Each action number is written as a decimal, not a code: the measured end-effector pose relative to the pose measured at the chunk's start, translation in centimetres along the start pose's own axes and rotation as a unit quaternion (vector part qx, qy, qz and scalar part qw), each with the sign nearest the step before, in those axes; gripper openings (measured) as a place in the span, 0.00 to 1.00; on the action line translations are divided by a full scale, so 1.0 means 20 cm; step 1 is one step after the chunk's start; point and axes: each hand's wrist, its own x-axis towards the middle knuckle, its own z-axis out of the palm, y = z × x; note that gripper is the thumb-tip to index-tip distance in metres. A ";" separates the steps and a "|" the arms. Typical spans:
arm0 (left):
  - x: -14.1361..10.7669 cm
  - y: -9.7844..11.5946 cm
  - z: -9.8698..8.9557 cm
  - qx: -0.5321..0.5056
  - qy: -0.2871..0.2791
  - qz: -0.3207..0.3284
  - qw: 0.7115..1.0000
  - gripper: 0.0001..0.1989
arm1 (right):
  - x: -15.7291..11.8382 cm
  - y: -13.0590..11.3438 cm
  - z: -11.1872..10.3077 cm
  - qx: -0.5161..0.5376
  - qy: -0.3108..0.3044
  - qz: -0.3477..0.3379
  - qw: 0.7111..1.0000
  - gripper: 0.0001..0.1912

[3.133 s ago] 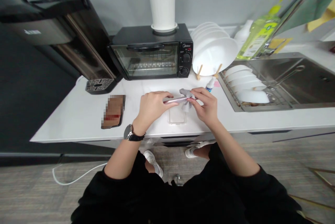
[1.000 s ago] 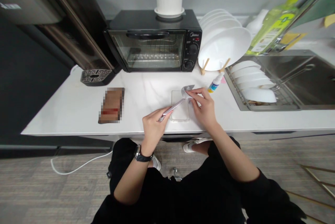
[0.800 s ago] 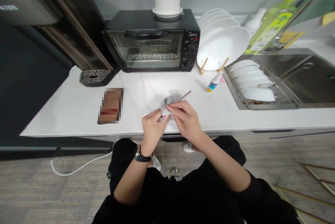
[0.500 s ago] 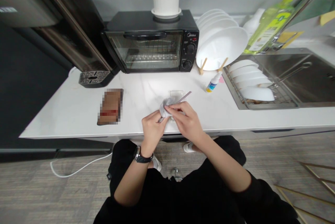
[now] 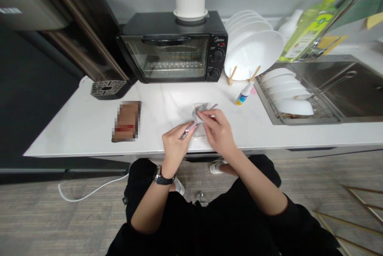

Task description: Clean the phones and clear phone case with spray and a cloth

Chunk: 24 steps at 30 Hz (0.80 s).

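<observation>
My left hand (image 5: pixel 175 144), with a black wristwatch (image 5: pixel 163 178) on its wrist, grips the near end of a slim pinkish-silver phone (image 5: pixel 189 130) seen almost edge-on. My right hand (image 5: pixel 218 129) pinches a grey cloth (image 5: pixel 201 108) around the phone's far half, so that part is mostly hidden. Only the phone's tip (image 5: pixel 214 106) shows beyond the cloth. Under both hands a transparent phone case (image 5: pixel 200 133) lies flat on the white counter, partly covered.
A small white dropper bottle (image 5: pixel 244 95) stands right of my hands. A pixelated brown item (image 5: pixel 126 121) lies to the left. A black toaster oven (image 5: pixel 170 52) stands behind, with white plates in racks (image 5: pixel 253 54) and a steel sink (image 5: pixel 329 84) to the right.
My right hand has slid the cloth away from the near end toward the phone's far end. The near end of the phone now shows beside my left hand, which has stayed in place.
</observation>
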 end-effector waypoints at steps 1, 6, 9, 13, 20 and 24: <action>0.00 -0.01 0.00 0.007 0.007 0.007 1.000 0.10 | -0.01 -0.05 0.03 0.006 -0.012 -0.019 1.000 0.30; 0.00 -0.04 0.00 0.004 0.037 0.027 0.999 0.17 | -0.05 -0.20 0.11 0.004 -0.039 -0.069 0.997 0.36; -0.01 -0.04 0.01 0.019 0.022 0.019 0.999 0.17 | -0.05 -0.15 0.08 0.008 -0.041 -0.064 0.997 0.37; -0.02 -0.02 0.01 0.015 0.004 -0.005 1.000 0.10 | -0.01 0.02 -0.01 -0.001 -0.008 -0.039 0.999 0.34; -0.01 0.00 0.01 -0.014 0.007 -0.004 1.000 0.08 | 0.06 0.28 -0.12 -0.047 0.011 0.031 0.998 0.28; -0.02 0.00 0.01 -0.010 0.008 -0.006 1.000 0.09 | 0.05 0.24 -0.09 -0.053 0.019 0.036 0.998 0.27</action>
